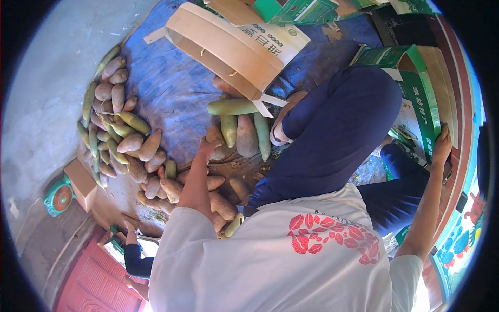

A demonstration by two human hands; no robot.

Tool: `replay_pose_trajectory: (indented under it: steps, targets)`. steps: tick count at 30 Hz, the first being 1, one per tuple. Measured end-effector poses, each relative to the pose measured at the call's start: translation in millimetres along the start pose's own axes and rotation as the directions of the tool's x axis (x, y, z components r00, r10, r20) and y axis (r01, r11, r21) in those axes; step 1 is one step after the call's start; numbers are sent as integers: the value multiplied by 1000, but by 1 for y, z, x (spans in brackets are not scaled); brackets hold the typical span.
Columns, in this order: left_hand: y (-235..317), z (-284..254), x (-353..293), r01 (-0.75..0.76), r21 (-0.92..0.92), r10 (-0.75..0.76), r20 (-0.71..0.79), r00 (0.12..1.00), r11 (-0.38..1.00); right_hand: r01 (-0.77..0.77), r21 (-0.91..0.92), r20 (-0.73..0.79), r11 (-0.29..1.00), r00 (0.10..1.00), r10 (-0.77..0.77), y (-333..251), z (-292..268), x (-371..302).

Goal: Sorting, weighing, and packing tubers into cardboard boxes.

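My left hand [204, 147] reaches down into the vegetables, its fingers closed round a reddish-brown root [214, 135] that looks like a sweet potato. Just beyond it lie a green radish [228, 130], a thick brownish root [247, 136] and a longer dark-green radish [262, 136], side by side. Another green radish [231, 107] lies crosswise above them, beside an open brown-and-white carton [223, 52]. On the far right my right hand [443, 146] grips the edge of an open green cardboard box [422, 104].
A heap of roots and green radishes [122, 130] runs along the left wall on a blue tarp [171, 93]. More green cartons [301, 11] stand at the top. At lower left are another person's sleeve [138, 260] and a green device with a round face [58, 198].
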State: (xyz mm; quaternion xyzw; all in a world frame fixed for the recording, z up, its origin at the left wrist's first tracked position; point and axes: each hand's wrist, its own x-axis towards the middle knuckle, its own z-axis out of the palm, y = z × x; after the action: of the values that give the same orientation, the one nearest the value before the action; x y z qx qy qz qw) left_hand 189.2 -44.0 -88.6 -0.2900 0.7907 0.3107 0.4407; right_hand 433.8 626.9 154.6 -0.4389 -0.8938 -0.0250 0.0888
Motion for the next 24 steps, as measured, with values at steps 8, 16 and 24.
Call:
replay_pose_trajectory:
  steps: [8,16,24]
  targets:
    - [29,-36,-58,-191,-2,191,10,981,982,211,-10,29,977,977,-211,3,-2,6]
    - [150,-45,-176,-595,-308,633,30,774,742,234,295,86,926,959,-269,-71,-61,-1]
    - [294,54,-371,-869,-391,886,452,105,303,104,964,0,245,921,-391,-148,-132,-29]
